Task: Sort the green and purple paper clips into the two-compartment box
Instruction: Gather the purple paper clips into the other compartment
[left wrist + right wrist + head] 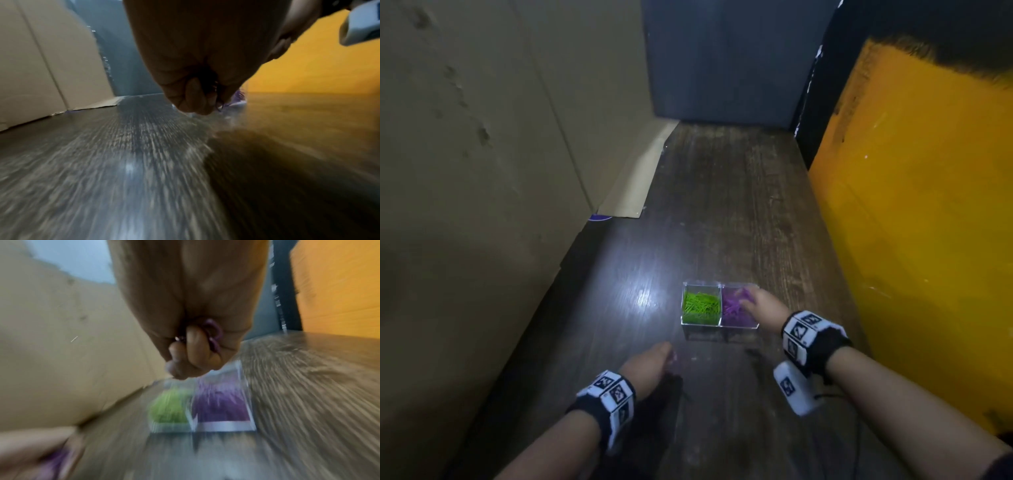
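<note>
A clear two-compartment box [720,329] stands on the dark wooden table [722,212]. Green paper clips [701,305] fill its left compartment and purple paper clips [732,311] its right one. My right hand [758,303] hovers over the purple compartment; in the right wrist view its curled fingers [195,344] pinch a purple clip [214,335]. My left hand [650,363] is low over the table in front of the box, fingers curled into a fist [193,97]. A purple blur [54,462] shows in its grip in the right wrist view. Both wrist views are motion-blurred.
A tall cardboard wall [482,171] runs along the left, with a flap [633,181] lying on the table. A yellow panel [911,222] closes the right side and a dark panel [722,61] the back. Bare table stretches beyond the box.
</note>
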Tool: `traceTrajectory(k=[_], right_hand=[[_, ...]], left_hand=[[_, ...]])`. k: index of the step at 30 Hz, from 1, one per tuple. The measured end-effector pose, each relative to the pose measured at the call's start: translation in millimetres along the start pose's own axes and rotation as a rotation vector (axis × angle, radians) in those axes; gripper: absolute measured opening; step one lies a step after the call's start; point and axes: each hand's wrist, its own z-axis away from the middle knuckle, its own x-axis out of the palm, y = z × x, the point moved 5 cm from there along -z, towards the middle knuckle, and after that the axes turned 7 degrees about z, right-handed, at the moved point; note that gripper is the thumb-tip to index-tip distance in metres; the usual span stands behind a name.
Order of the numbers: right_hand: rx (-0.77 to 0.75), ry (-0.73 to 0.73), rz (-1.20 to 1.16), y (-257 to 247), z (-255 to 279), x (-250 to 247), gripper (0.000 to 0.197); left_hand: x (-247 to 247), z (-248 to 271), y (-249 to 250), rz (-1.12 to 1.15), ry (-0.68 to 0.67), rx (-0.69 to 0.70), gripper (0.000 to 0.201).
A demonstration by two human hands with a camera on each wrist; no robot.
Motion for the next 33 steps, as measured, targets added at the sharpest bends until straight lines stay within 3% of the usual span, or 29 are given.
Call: traceTrajectory(k=[4,7,13,15,19,23,25,27,30,33], right_hand=[[-0.005,0.184,-0.333,-8.4,-37.6,-13.2,0.009],[-0.032,0.238,-0.4,-10.7,-50.6,1.8,0.008],[-0.146,0.17,-0.031,9.8,-56.5,32.8,0.034],[-0.227,0.206,0.063,9.4,-53.2,34.8,0.044],[-0.212,0.356,0.344,7.8,-49.0,28.2,0.026],[-0.172,0.24,0.481,21.8,-45.9,25.9,0.019],[-0.167,0.209,0.572,26.5,-42.0,21.1,0.034],[-0.228,0.227,0.493,24.7,-34.5,14.7,0.05],[-0.35,0.06,0.346,18.6,-21.9,23.2,0.066],[-0.367,-0.083,0.437,17.9,-15.7,41.4,0.071]], left_hand=[[-11.2,-7.6,4.6,0.012,0.036,0.057,0.019],[-10.5,-8.3,-4.2,0.073,0.05,0.041,0.022],[0.4,-11.7,-28.3,0.286,0.103,-0.016,0.025],[-1.6,-12.3,-30.2,0.338,0.143,-0.033,0.024],[-4.1,-17.4,-30.7,0.38,0.179,-0.049,0.024],[-10.9,-24.8,-28.2,0.41,0.179,-0.027,0.023],[-21.5,-30.5,-22.1,0.373,0.212,-0.029,0.021],[-34.6,-37.2,-14.3,0.361,0.294,-0.017,0.019],[-50.7,-43.7,0.4,0.413,0.355,0.011,0.023],[-59.6,-53.3,16.5,0.448,0.343,0.082,0.023]])
